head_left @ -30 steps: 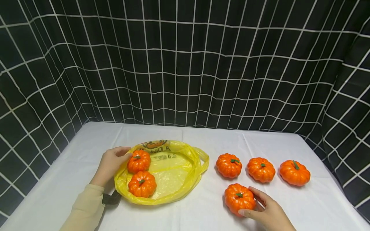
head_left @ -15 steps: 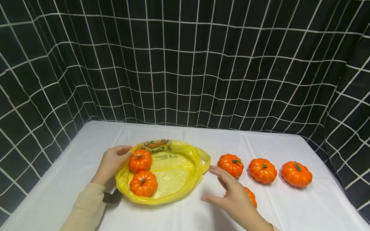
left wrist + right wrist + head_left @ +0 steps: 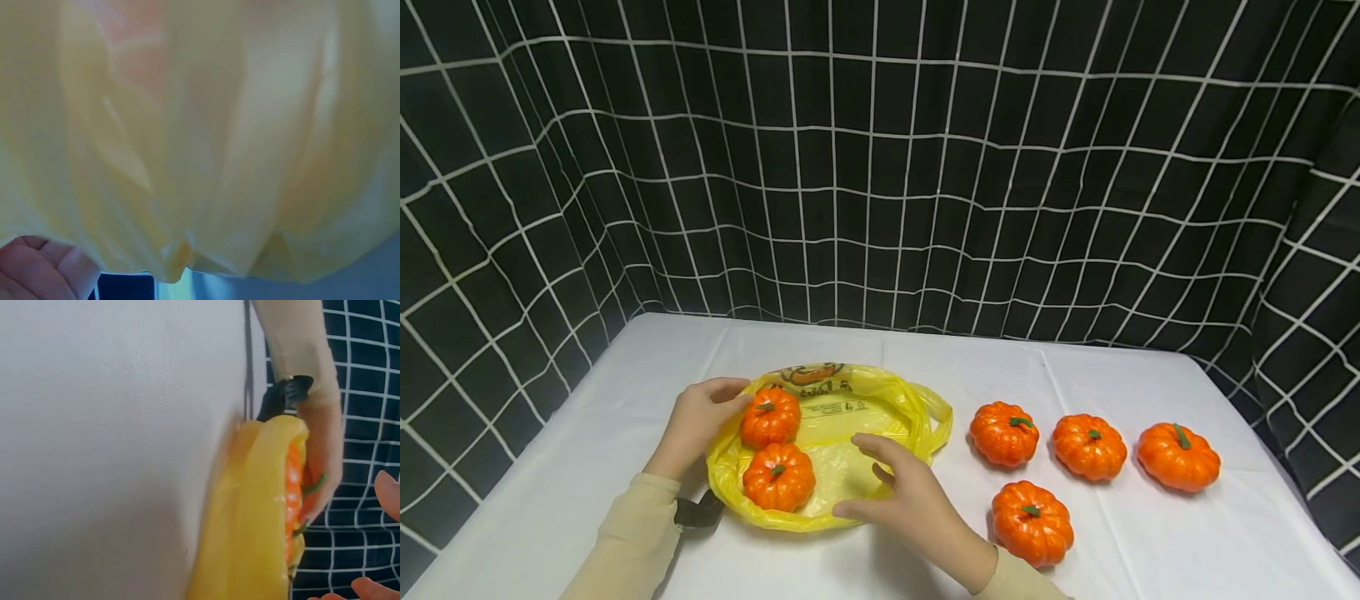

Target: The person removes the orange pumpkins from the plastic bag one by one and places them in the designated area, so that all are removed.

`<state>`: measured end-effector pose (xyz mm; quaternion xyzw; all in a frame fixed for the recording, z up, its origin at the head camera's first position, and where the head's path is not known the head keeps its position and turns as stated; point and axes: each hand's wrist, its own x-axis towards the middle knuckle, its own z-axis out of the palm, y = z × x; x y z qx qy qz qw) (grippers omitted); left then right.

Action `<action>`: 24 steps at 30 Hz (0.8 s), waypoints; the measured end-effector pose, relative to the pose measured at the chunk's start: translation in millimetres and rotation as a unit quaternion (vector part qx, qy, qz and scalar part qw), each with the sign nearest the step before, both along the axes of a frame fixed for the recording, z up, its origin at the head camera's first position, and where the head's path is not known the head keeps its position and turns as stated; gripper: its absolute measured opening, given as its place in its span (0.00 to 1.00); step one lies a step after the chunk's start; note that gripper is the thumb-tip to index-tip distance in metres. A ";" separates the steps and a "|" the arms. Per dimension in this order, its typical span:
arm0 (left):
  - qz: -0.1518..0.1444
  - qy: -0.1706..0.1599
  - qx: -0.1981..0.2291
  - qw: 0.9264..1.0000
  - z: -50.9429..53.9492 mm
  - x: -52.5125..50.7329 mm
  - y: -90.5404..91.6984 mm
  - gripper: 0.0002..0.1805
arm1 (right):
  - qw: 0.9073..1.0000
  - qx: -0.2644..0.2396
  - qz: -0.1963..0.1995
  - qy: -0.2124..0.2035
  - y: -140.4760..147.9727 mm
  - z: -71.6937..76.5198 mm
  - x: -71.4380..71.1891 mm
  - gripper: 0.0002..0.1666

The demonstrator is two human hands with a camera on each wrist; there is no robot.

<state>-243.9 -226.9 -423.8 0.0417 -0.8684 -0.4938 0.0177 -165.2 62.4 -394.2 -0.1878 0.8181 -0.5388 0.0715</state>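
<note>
A yellow plastic bag [image 3: 880, 382] lies on the table with its mouth spread wide. Inside, at its left end, are two orange toy pumpkins, the far one [image 3: 771, 417] and the near one [image 3: 778, 477]. My left hand [image 3: 698, 423] holds the bag's left rim, its thumb beside the far pumpkin. Yellow film covers most of the left wrist view, leaving part of that hand [image 3: 47, 269] visible in a lower corner. Over the bag's front right side hovers my right hand [image 3: 913, 504], fingers and thumb apart, holding nothing. A loose pumpkin [image 3: 1032, 523] sits just right of the right wrist.
Three more pumpkins stand in a row on the right: a left one [image 3: 1004, 434], a middle one [image 3: 1088, 447] and a right one [image 3: 1178, 457]. A white cloth [image 3: 955, 358] covers the table. Black grid curtain [image 3: 880, 183] surrounds its back and sides.
My right hand has left the near loose pumpkin and moved left to above the bag; that pumpkin remains on the table. My left hand stays at the rim.
</note>
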 end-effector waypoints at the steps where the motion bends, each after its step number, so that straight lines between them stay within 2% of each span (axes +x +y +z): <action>1: 0.001 -0.002 0.000 1.000 0.1 0.0 0.4 0.23 | 1.000 -0.002 0.007 -0.001 -3.6 -1.3 -1.2 0.45; 13: 0.002 0.001 -0.011 1.000 -0.9 -0.1 -0.4 0.23 | 0.999 0.007 0.036 -0.032 -40.1 -18.6 -22.5 0.44; 24: 0.002 -0.009 -0.001 1.000 2.7 1.6 0.9 0.23 | 0.997 0.037 0.022 -0.071 -63.7 -21.8 -28.4 0.44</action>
